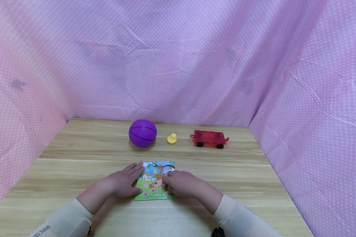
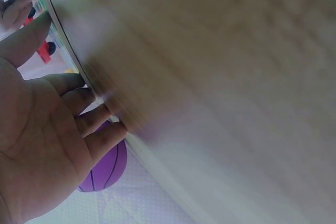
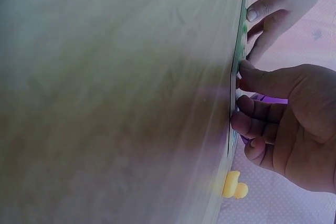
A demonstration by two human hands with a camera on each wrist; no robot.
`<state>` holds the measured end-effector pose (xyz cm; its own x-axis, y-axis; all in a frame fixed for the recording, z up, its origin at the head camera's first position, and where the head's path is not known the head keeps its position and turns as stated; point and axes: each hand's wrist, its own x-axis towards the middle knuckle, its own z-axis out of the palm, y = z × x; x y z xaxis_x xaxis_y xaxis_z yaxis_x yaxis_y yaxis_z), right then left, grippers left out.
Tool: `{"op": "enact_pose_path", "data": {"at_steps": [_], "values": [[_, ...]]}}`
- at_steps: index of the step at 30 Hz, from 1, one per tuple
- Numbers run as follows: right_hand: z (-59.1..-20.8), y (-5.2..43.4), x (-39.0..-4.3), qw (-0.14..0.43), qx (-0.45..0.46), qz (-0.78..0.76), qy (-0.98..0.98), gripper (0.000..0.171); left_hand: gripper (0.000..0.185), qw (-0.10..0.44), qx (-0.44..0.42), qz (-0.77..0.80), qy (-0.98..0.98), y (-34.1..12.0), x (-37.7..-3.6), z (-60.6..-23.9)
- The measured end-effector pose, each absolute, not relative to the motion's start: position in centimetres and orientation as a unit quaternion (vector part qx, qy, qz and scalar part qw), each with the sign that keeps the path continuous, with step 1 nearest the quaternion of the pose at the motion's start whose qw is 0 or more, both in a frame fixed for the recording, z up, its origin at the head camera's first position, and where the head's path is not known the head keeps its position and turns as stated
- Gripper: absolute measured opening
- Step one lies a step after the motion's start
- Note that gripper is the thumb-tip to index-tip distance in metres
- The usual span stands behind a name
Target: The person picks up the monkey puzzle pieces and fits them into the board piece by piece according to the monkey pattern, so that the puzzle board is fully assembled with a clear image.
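A square picture puzzle (image 1: 154, 194) lies flat on the table, showing a monkey hanging from a branch, a small house and grass. My left hand (image 1: 126, 180) rests along its left side, fingers extended and thumb (image 1: 137, 191) at the lower left edge. In the left wrist view the fingertips (image 2: 116, 128) meet the board's rim. Over the right part is my right hand (image 1: 182, 184), its bent fingers and thumb (image 3: 268, 80) touching the puzzle's face. Those fingers hide part of the picture, and no lifted piece shows between them.
Behind the puzzle stand a purple ball (image 1: 142, 133), a small yellow rubber duck (image 1: 172, 139) and a red toy wagon (image 1: 209, 137) with black wheels. The wooden table (image 1: 77, 158) is enclosed by pink dotted cloth (image 1: 178, 65) at the back and sides.
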<state>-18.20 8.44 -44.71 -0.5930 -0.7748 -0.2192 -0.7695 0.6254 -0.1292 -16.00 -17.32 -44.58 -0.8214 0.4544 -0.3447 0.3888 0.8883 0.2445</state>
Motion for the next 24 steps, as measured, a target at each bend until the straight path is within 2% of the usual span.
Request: {"op": "enact_pose_path", "data": {"at_steps": [16,21,24], "values": [[-44.4,9.6,-18.0,0.11,-0.437,-0.022,0.892,0.013,0.083,0.195,0.218,0.092,0.952,-16.7,-16.7,-44.0],[-43.9,10.5,-18.0,0.113,-0.443,-0.033,0.889,0.02,0.083,0.19,0.197,0.127,0.954,-16.9,-16.9,-44.1],[-43.4,11.4,-18.1,0.106,-0.439,-0.049,0.891,0.026,0.082,0.167,0.202,0.141,0.955,-16.8,-17.0,-44.0]]}}
